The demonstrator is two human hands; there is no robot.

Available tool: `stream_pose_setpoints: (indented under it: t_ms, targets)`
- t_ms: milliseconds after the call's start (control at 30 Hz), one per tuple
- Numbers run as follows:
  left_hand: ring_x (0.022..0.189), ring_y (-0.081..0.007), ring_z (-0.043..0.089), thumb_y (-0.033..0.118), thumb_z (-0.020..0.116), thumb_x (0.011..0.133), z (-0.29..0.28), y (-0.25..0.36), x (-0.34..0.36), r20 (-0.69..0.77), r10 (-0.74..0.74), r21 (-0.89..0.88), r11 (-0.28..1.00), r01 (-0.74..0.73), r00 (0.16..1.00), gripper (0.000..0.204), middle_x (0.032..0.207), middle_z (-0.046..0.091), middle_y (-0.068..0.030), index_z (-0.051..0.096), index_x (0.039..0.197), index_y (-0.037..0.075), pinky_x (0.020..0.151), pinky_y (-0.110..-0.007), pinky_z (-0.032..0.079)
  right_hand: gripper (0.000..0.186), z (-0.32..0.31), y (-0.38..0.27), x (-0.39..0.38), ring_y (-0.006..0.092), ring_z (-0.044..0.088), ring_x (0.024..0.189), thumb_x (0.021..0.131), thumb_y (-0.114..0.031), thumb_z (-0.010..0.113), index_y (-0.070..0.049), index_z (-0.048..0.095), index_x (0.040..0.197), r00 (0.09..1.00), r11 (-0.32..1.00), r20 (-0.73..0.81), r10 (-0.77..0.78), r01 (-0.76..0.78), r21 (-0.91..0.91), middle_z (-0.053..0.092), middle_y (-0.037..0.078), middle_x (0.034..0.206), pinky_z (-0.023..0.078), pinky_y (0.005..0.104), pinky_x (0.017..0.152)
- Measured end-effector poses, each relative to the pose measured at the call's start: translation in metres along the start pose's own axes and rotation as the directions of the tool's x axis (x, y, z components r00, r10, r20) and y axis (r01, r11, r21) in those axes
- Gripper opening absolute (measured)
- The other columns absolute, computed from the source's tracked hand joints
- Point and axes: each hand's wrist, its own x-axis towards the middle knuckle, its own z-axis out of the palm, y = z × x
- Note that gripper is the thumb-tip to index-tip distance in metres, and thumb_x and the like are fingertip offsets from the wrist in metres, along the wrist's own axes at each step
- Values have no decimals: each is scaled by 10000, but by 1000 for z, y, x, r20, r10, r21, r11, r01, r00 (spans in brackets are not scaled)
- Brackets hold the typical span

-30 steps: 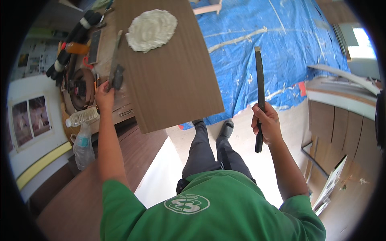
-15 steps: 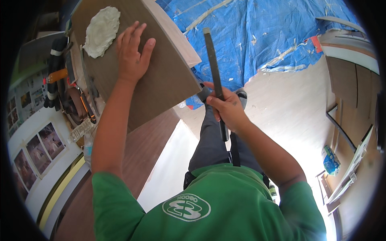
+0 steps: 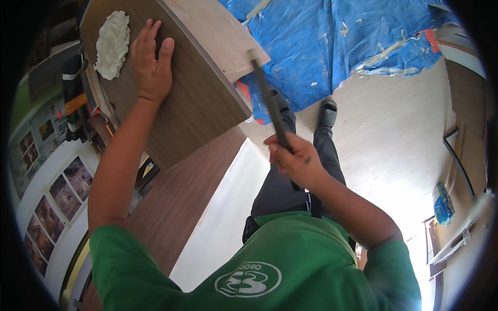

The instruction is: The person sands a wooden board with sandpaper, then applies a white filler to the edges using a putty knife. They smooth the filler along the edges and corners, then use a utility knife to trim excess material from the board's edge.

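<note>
My left hand (image 3: 153, 70) rests flat on a brown wood-grain panel (image 3: 199, 106), fingers stretched out and thumb apart. Close to its fingertips lies a whitish, crumpled round patch (image 3: 112, 45) whose material I cannot make out. In front of my body, my right hand (image 3: 296, 159) is wrapped round a long dark flat file (image 3: 268, 101), slightly blurred. The file slants up and to the left, its tip over a pale board (image 3: 220, 36) beside the panel. It appears clear of the panel's edge.
Blue plastic sheeting (image 3: 306, 46) covers the floor ahead, beyond my feet. An orange-handled tool (image 3: 76, 102) sits among clutter at the left, near taped-up photos (image 3: 52, 212). Boards lean along the right side, near a blue-and-green packet (image 3: 443, 205).
The view has shifted. My right hand and the file have moved back from the panel's corner, and the file leans more to the left. My left hand stays flat on the panel.
</note>
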Motion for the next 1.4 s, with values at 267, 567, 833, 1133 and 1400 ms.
stream_pose_setpoints:
  t_ms: [267, 567, 833, 1133, 1400]
  targets:
    - [1421, -361, 442, 447, 549, 1064, -4, 2, 1, 56, 5, 31, 999, -7, 998, 550, 1587, 488, -147, 552, 1484, 91, 1209, -461, 300, 145, -14, -9, 27, 85, 567, 654, 991, -119, 595, -16, 655, 1073, 991, 954, -47, -129, 110, -279, 626, 5, 776, 460, 273, 611]
    - [1475, -338, 412, 367, 498, 1082, -6, 6, 5, 93, 3, 65, 998, -10, 996, 533, 1602, 466, -170, 510, 1509, 49, 1243, -433, 231, 330, -10, -14, 39, 61, 491, 648, 1078, -335, 594, -30, 673, 1175, 981, 981, 39, -188, 186, 54, 545, -11, 759, 424, 269, 607]
    - [1471, -337, 418, 374, 516, 1075, -5, 2, 3, 83, 13, 56, 998, -18, 996, 525, 1597, 474, -160, 523, 1505, 72, 1239, -427, 246, 466, -3, -6, 23, 102, 517, 730, 1128, -302, 499, -69, 450, 1529, 968, 964, 86, -237, 246, -104, 568, 33, 821, 471, 280, 727]
    - [1460, -337, 433, 392, 537, 1068, -4, -1, 4, 62, 29, 29, 999, -31, 998, 530, 1579, 495, -162, 540, 1490, 71, 1232, -426, 258, 632, 27, 13, -2, 110, 509, 735, 1098, -51, 428, -153, 228, 1689, 959, 953, 19, -282, 282, -107, 595, 88, 980, 471, 268, 740]
    - [1460, -340, 432, 392, 538, 1070, 0, -5, 3, 45, 48, 20, 999, -49, 998, 521, 1576, 497, -170, 546, 1484, 76, 1236, -437, 245, 658, 47, 32, -8, 58, 460, 633, 1093, -36, 454, -177, 227, 1695, 952, 952, 5, -306, 306, 23, 562, 38, 908, 474, 251, 628]
